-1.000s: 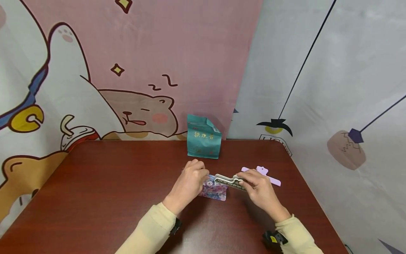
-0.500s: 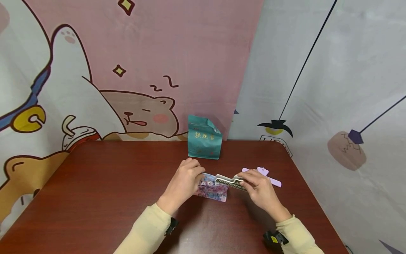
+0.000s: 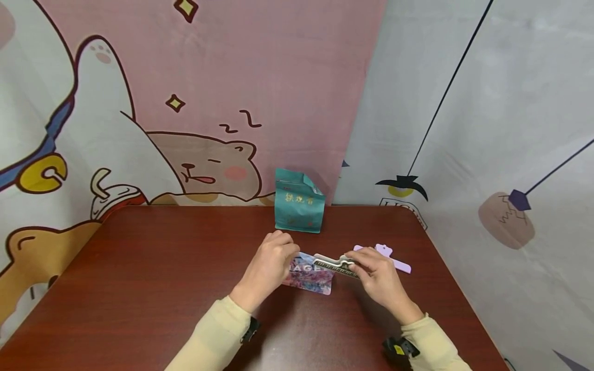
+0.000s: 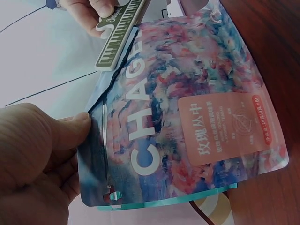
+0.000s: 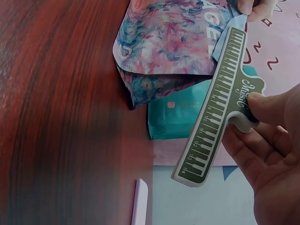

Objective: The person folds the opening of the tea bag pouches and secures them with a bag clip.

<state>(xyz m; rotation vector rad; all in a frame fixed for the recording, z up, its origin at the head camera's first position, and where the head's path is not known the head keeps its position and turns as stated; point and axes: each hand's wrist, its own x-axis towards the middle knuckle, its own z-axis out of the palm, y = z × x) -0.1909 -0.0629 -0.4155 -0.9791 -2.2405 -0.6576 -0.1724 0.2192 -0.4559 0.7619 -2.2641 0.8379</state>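
A floral pink-and-blue tea pouch stands on the table with its printed face toward me. My left hand pinches the upper left corner of this pouch between thumb and fingers. In my right hand is a long green-and-white clip printed with piano keys, its handle pinched between thumb and fingers. One end of the clip lies over the right part of the pouch's top edge, and the other end sticks out to the right. In the head view the left fingers hide the pouch's left side.
Behind the pouch, a teal tea bag stands upright near the far edge of the brown table. A lilac clip lies to the right, partly behind my right hand. Printed curtains hang beyond the table.
My left hand has shifted slightly left along the pouch's top, uncovering more of the lettering. The right hand and the piano-key clip stay almost where they were.
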